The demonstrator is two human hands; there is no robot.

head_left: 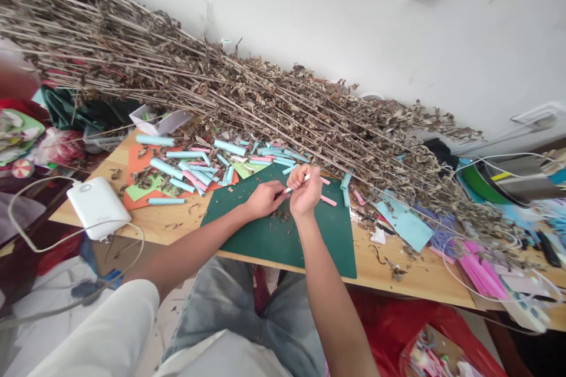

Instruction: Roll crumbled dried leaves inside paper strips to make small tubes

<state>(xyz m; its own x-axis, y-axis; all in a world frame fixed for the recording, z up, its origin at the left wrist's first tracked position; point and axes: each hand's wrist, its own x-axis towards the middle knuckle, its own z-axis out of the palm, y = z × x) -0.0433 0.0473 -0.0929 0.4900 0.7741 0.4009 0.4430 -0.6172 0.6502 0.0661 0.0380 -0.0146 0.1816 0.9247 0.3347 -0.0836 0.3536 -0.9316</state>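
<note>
Above the dark green cutting mat (247, 232), my two hands meet. My right hand (305, 193) is closed in a fist round a slim white stick (289, 189); I cannot tell if it is a pen or a rolled paper tube. The fingers of my left hand (264, 199) are pinched together at the stick's left end, over some crumbled dry leaves (282, 215). What those fingertips hold is hidden. Just beyond the hands lie pale blue paper tubes (230, 147) and thin pink paper tubes (328, 201).
A big heap of dried leafy stalks (265, 100) spans the back of the wooden table (384, 265). At left stands a white power bank (98, 208) with a cable. Blue paper (404, 221) lies at right. A red bag (398, 330) sits below the table edge.
</note>
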